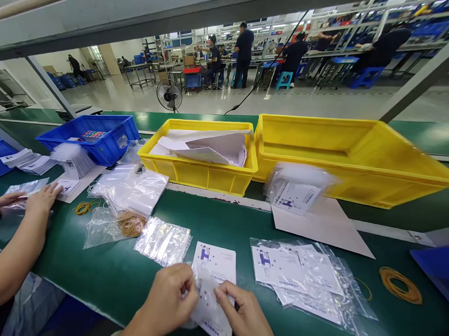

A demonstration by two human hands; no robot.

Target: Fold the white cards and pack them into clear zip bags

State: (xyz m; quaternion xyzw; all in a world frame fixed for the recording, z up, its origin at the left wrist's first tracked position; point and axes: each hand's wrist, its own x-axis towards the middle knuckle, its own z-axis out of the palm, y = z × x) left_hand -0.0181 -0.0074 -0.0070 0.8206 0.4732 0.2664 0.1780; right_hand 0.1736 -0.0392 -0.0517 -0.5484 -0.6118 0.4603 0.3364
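At the near edge of the green bench, my left hand (pixel 172 295) has its fingers curled in on the edge of a clear plastic bag (pixel 202 299). Opposite it, my right hand (pixel 245 314) pinches the same bag between thumb and forefinger. Beneath the bag lie white printed booklets (pixel 220 258) with a purple picture. Whether a booklet is inside the bag I cannot tell. Just beyond my left hand is a pile of empty clear bags (pixel 163 241). Right of my right hand, bagged booklets (pixel 298 272) lie in an overlapping heap.
Yellow bins (pixel 194 174) (pixel 344 179) and a blue bin (pixel 116 142) line the back. A bundle of bagged booklets (pixel 298 197) stands on cardboard (pixel 319 225). Rubber bands (pixel 401 285) lie right, more bands (pixel 131 223) left. A co-worker's hands (pixel 42 198) work at far left.
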